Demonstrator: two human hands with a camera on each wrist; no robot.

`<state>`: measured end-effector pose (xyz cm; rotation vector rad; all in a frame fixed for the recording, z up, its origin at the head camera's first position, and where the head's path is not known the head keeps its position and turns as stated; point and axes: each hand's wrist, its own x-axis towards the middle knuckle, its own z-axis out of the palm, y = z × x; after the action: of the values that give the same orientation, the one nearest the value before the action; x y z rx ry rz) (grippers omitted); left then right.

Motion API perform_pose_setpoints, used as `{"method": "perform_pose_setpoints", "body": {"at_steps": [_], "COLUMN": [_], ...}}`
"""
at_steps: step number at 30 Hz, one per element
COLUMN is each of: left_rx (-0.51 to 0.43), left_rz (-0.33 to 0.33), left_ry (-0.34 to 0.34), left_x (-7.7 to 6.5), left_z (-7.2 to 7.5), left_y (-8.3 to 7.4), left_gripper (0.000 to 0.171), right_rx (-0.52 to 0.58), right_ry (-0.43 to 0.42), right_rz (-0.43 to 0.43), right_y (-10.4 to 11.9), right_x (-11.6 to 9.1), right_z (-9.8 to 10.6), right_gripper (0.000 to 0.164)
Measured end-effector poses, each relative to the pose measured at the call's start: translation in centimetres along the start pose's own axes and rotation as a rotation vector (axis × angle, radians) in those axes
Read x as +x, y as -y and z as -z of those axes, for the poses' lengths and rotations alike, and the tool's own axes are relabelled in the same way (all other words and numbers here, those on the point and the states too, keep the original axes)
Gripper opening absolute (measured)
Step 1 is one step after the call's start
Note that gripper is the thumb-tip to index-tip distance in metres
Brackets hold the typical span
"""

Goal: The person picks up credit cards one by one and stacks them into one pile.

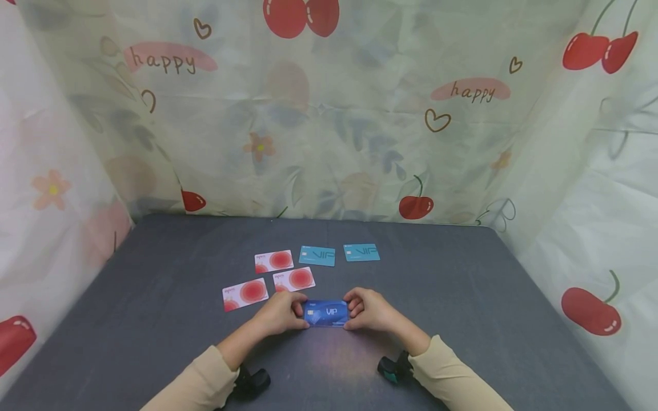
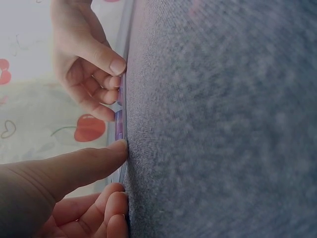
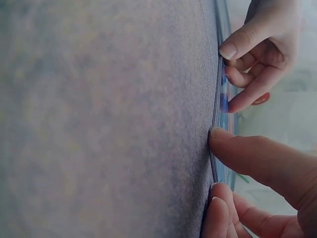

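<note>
A dark blue VIP card lies face up, low over the grey tabletop, in the middle of the head view. My left hand holds its left end, thumb at the near corner and index finger at the far one. At the opposite end my right hand grips the card the same way, its other fingers curled in. Both wrist views look along the tabletop, so the card shows only as a thin bluish strip between the hands.
Beyond the left hand lie three white cards with red circles, the nearest a red-circle card. Two light blue VIP cards, a left one and a right one, lie farther back. Patterned curtains surround the grey table.
</note>
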<state>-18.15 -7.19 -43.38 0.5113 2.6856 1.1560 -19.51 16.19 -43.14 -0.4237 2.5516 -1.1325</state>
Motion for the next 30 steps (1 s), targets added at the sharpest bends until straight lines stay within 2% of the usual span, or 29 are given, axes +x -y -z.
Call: {"method": "perform_pose_setpoints", "body": {"at_steps": [11,20,30], "left_rx": [-0.018,-0.028,-0.044], "left_rz": [0.007,-0.017,0.002], "left_ry": [0.028,0.040,0.047], "left_x": [-0.10,-0.26,-0.17], "left_z": [0.34,0.64,0.80], "left_y": [-0.06,0.02,-0.02], "left_gripper": [0.055,0.056,0.055], "right_rx": [0.019,0.032,0.018], "right_ry": [0.012,0.022,0.024], "right_rz": [-0.017,-0.001,0.024], "right_y": [-0.12,-0.25,-0.24], "right_x": [0.10,0.16,0.00], "right_z": [0.04,0.15,0.34], "right_gripper": [0.051,0.051,0.051]}}
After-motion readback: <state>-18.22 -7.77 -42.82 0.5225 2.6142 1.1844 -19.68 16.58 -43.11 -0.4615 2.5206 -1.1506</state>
